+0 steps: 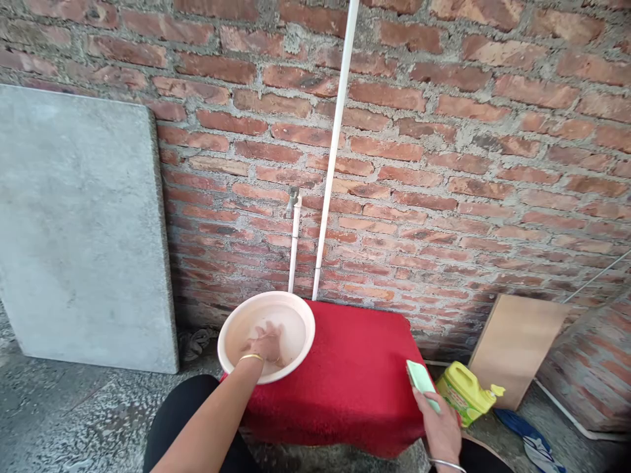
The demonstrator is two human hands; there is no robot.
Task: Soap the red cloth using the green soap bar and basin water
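A pale pink basin [223, 341] with water in it stands on the left part of a low, red cloth-covered surface [359, 368]. My left hand [266, 343] reaches down into the water with its fingers spread, and I see nothing held in it. A yellow bangle circles that wrist. Over the right edge of the red cloth, my right hand [441, 420] grips a light green scrubbing brush [421, 381]. The brush is tilted, its bristles facing left and its smooth back toward the right.
A yellow-green jug [466, 394] with a pump top stands right of the cloth, near blue slippers [530, 437]. Behind are a brick wall [419, 164], a tap [292, 200] and a white pipe [335, 144]. A grey slab [83, 230] leans at left, a tan board [517, 348] at right.
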